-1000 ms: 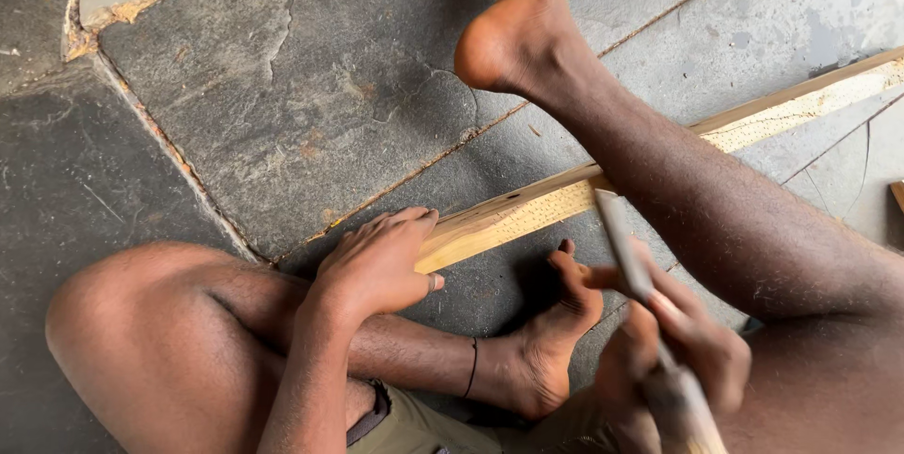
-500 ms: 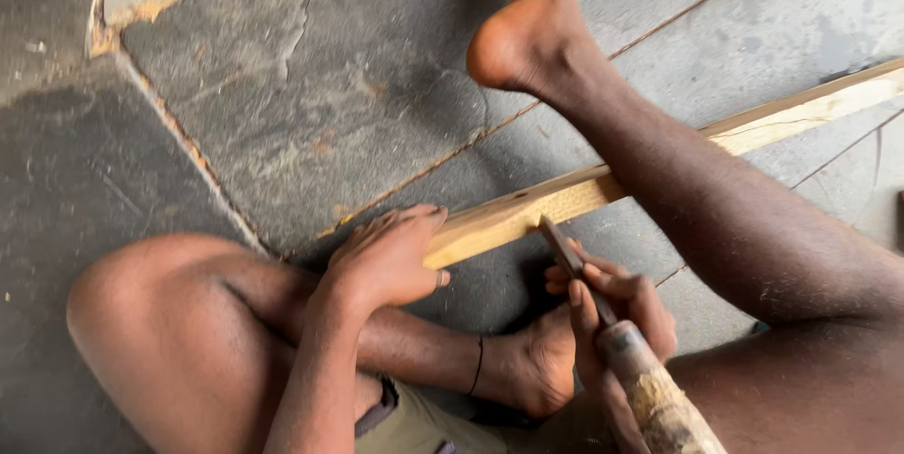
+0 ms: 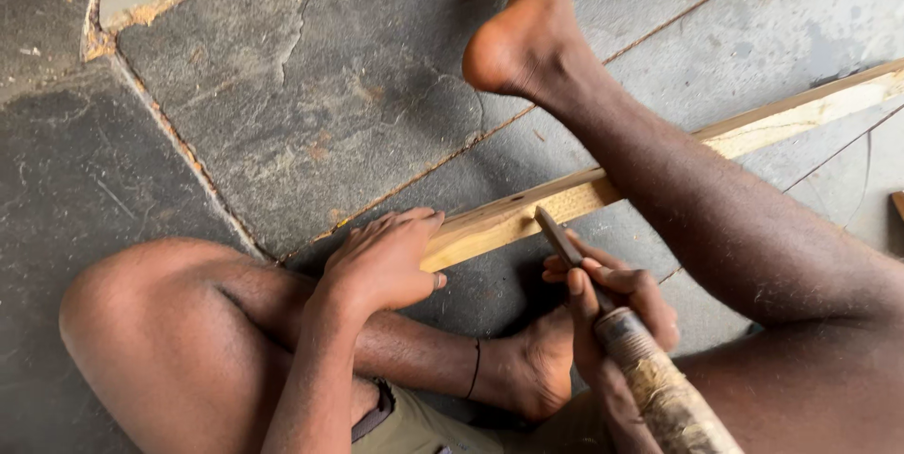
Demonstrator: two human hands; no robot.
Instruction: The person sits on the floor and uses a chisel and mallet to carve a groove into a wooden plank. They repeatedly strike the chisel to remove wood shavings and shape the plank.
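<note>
Left hand (image 3: 381,266): lies palm down over the near end of the long pale wooden strip (image 3: 574,195), fingers spread flat and pressing it against the floor rather than curled round it.
Right hand (image 3: 612,299): wrapped tightly round a chisel-like tool with a worn, rough wooden handle and a narrow dark metal blade (image 3: 565,245); the fingers are pressed together about the shaft just behind the blade.
Blade: its tip touches the near edge of the strip, just beside the left fingertips.
Strip: runs slantwise from the left hand up towards the right edge of the view, passing under the raised right leg (image 3: 697,200), which crosses over it.
Progress: the wood beside the tip looks a little rough and paler, so some cutting seems begun; no finished notch or clear pile of shavings shows, and most of the length looks untouched.
Other leg: folded under the body, its foot (image 3: 532,374) below the strip, with a thin dark band at the ankle.
Surface: a dark grey stone-slab floor (image 3: 282,87) with sandy joints and cracks.
Surroundings: only floor is in view; whether this is indoors or outdoors cannot be told.
</note>
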